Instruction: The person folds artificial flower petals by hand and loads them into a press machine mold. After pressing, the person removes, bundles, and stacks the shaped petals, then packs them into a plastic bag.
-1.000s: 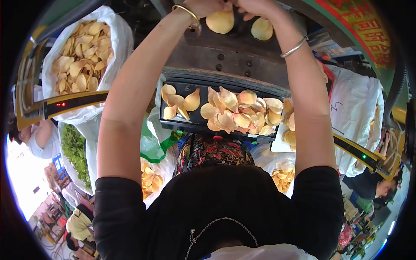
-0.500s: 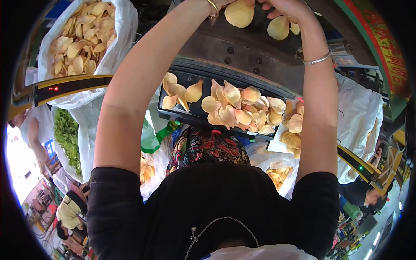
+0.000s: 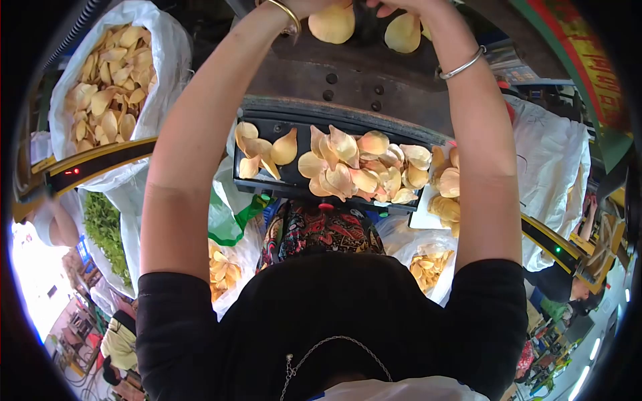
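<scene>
The left hand [image 3: 309, 6] and right hand [image 3: 409, 5] remain by the petals [image 3: 332, 25]; positioning seems unfinished. Cropped above, their grip I can't tell.

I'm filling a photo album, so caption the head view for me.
Left hand and right hand at the top edge, beyond a black tray of pale, petal-like pieces.

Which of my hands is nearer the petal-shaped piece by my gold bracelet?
Left. Your left hand is right at the piece's upper left; your right hand is farther off, to its right.
</scene>
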Demonstrator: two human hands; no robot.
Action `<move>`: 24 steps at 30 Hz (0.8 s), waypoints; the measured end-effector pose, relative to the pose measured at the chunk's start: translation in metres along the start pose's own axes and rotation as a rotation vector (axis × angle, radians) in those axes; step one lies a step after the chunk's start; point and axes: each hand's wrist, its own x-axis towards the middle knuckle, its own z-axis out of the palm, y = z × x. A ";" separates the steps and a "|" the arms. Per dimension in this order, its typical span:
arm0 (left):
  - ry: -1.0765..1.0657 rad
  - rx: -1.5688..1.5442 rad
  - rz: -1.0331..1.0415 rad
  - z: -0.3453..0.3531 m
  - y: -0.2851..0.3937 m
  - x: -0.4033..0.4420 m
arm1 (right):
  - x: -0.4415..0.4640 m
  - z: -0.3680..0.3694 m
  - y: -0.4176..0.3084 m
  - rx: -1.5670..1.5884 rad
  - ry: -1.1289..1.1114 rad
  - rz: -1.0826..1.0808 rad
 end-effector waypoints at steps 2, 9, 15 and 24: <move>-0.034 0.669 0.029 0.003 0.008 0.005 | -0.017 0.000 -0.002 0.005 0.052 -0.041; -0.168 -0.358 -0.145 -0.008 -0.017 -0.009 | -0.057 0.033 0.029 0.582 0.018 -0.097; -0.290 -0.610 -0.196 -0.025 -0.006 -0.024 | -0.033 0.039 0.039 0.735 0.015 -0.129; -0.261 -0.341 -0.105 -0.025 -0.025 -0.021 | -0.053 0.043 0.031 0.320 0.181 -0.083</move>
